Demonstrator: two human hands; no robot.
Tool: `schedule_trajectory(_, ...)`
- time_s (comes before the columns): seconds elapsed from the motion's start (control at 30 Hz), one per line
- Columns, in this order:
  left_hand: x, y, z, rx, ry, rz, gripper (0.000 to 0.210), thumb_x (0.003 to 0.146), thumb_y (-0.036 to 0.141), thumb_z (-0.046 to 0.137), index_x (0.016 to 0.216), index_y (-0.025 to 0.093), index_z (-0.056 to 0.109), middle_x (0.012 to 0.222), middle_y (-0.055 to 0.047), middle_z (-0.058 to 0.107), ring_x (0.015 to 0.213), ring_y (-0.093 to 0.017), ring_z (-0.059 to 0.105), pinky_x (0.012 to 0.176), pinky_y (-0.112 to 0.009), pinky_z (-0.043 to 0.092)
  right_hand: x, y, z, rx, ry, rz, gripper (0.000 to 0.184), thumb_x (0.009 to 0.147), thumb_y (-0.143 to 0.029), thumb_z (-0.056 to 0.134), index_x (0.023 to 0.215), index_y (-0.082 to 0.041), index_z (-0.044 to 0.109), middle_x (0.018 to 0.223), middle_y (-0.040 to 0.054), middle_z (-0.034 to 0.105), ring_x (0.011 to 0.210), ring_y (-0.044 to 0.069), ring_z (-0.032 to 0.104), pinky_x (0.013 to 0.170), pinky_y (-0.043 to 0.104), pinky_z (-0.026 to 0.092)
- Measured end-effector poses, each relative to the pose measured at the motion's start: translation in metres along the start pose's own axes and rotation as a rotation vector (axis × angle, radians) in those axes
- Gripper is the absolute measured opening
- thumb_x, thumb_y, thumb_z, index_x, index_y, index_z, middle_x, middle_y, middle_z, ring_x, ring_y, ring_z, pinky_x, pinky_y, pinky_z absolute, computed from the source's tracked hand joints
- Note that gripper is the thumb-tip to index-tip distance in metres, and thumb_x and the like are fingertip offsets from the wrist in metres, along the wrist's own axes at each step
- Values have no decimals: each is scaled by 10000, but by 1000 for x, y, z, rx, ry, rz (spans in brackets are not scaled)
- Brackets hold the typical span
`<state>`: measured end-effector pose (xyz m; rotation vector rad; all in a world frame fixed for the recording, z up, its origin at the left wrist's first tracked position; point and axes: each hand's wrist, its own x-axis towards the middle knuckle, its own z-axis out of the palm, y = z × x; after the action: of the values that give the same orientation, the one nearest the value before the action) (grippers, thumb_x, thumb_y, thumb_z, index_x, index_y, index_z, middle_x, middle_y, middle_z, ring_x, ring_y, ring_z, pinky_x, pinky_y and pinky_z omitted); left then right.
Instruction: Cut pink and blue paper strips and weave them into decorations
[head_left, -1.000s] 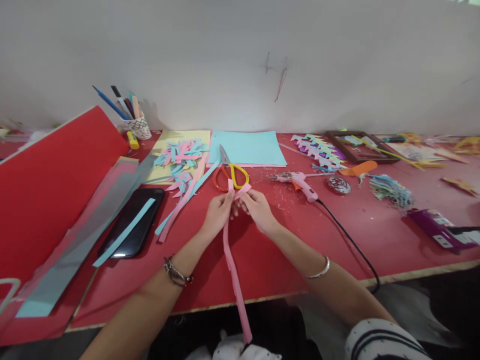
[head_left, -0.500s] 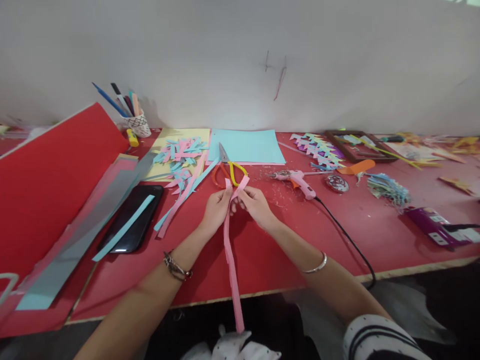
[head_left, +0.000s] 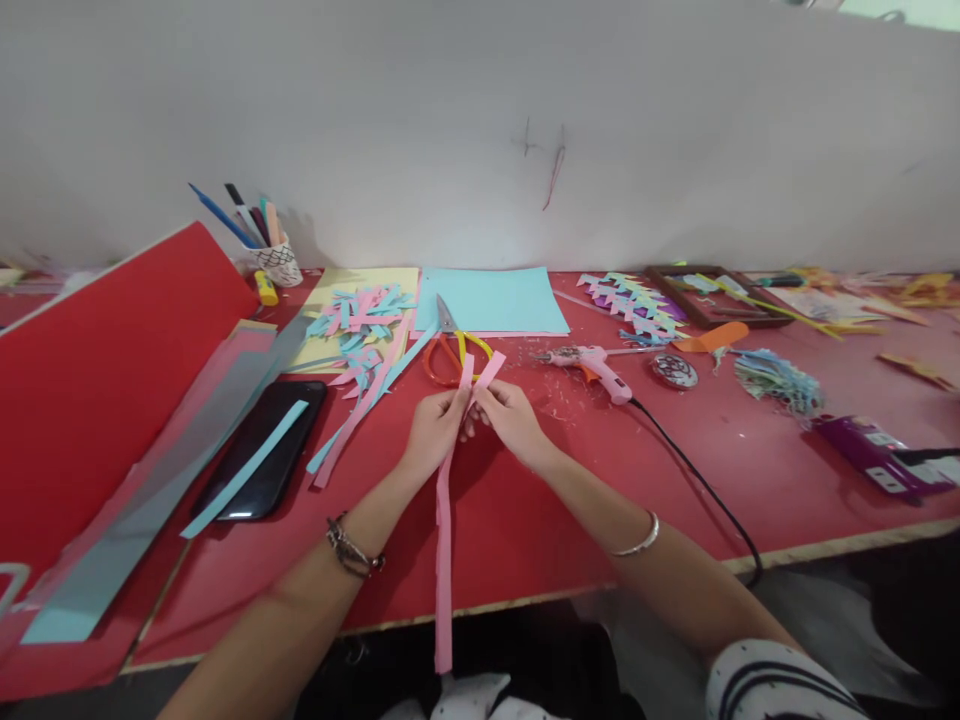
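Both hands meet over the red table, pinching a long pink paper strip (head_left: 444,560). My left hand (head_left: 436,430) has its fingers closed on it, and one short end pokes up above the thumb. My right hand (head_left: 512,420) grips it just beside, with another short end rising and slanting right. The long part hangs down past the table's front edge. Right behind the fingertips lie scissors (head_left: 448,325) with orange and yellow handles, the blades pointing away. Fingers hide where the pink pieces cross.
To the left are a black phone (head_left: 289,450) with a blue strip on it, cut paper bits (head_left: 367,315) and a pen cup (head_left: 276,262). A light blue sheet (head_left: 495,300) lies behind. Rightward are a pink glue gun (head_left: 596,365), its black cord, and a purple power strip (head_left: 874,450).
The strip's hanging part has swung left. Its two upper ends now stand closer together in a narrow V. Both hands keep their hold; the view has shifted slightly.
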<state>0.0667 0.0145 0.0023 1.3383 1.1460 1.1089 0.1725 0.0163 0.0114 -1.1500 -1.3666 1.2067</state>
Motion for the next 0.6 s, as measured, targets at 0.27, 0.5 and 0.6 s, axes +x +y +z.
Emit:
schedule_trajectory(0.27,-2,1,0,27,36,10,465,782,524,395,492,173,487,391,30,475,340,-74,435,368,-185,353,0,2,0,40,38,59,264,693,-303,475,467,-187,404,396,-78,386,357,47,380,400,200,281)
schedule_trajectory(0.5,-5,3,3,53,-26,-2,431,729,533,466,482,180,495,351,37,470,294,-85,432,336,-197,345,0,1,-2,101,39,32,300,688,-396,504,495,-199,385,397,-82,384,345,50,378,370,199,286)
schedule_trajectory(0.6,-6,6,3,58,13,18,435,754,495,442,450,186,472,344,38,462,307,-87,444,359,-196,364,0,2,-2,84,-37,18,319,699,-429,499,503,-200,394,403,-83,383,324,54,390,353,201,292)
